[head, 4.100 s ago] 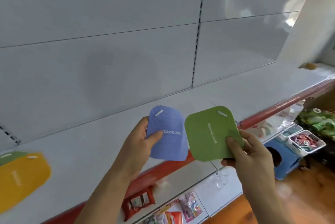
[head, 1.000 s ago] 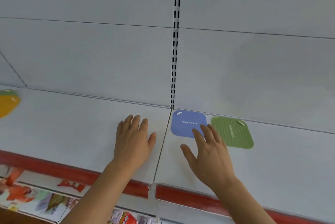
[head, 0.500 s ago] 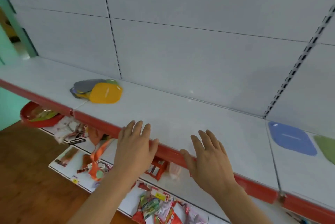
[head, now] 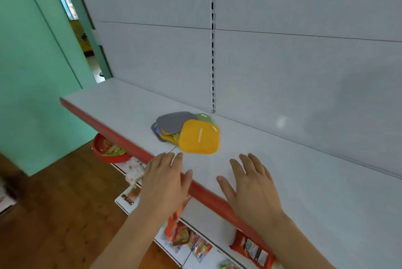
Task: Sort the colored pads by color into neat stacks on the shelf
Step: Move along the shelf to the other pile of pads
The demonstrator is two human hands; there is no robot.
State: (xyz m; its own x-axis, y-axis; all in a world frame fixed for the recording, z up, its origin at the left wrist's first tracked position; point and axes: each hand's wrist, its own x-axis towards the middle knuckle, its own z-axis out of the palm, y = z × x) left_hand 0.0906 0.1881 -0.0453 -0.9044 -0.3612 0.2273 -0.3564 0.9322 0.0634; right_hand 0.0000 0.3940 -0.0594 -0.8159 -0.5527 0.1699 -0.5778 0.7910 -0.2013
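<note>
A loose pile of colored pads lies on the white shelf (head: 304, 181). A yellow pad (head: 199, 137) sits on top at the front, a grey pad (head: 174, 122) on top at the back, and a green pad (head: 203, 117) peeks out behind them. Blue and further yellow edges show underneath. My left hand (head: 164, 184) hovers over the shelf's red front edge, fingers straight, just short of the pile. My right hand (head: 253, 188) is spread flat above the shelf to the right of the pile. Neither hand holds anything.
The shelf's red front lip (head: 121, 140) runs diagonally from upper left to lower right. A lower shelf holds snack packets (head: 252, 249). A red bowl (head: 111, 151) stands below at left. A green wall (head: 32, 62) and wooden floor (head: 54, 214) lie left.
My view has swung left along the shelf. The blue and green pads that I laid down have gone out of frame; the mixed pile is now close in front of both empty hands.
</note>
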